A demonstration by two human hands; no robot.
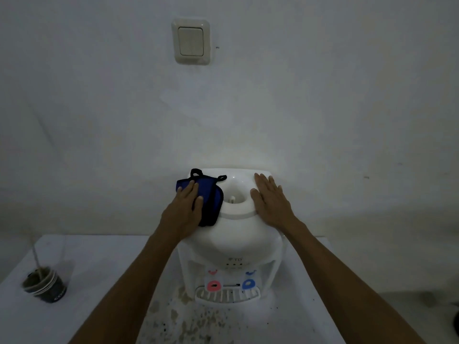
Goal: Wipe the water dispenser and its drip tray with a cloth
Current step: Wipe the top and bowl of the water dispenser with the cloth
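A white tabletop water dispenser [233,239] stands on a white table against the wall, with no bottle in its round top opening. Its slotted drip tray [227,295] sits at the front base, below a pink tap and a blue tap. A blue cloth with black trim [210,194] lies on the left side of the dispenser's top. My left hand [185,207] presses flat on the cloth, fingers together. My right hand [272,197] rests flat and open on the right side of the top, beside the opening, holding nothing.
A stack of dark paper cups [44,285] with a stick in it stands on the table [99,269] at the left. Brownish stains [188,324] speckle the table in front of the dispenser. A light switch [191,41] is on the wall above.
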